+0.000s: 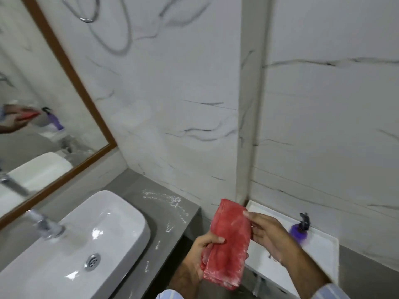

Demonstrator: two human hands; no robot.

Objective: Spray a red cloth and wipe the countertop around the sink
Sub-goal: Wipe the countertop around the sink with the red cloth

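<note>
A folded red cloth hangs upright in the air to the right of the counter, held by both hands. My left hand grips its lower left edge. My right hand pinches its upper right edge with thumb and fingers. The grey countertop carries white powdery smears near the wall and along its right side. A white rectangular sink sits on it, with a chrome faucet at the left. A purple spray bottle with a dark trigger stands on a white ledge behind my right hand.
The white ledge runs along the marble wall at the right, lower than the counter. A wood-framed mirror leans over the sink at the left and reflects the hands, cloth and bottle. A shower hose hangs on the wall above.
</note>
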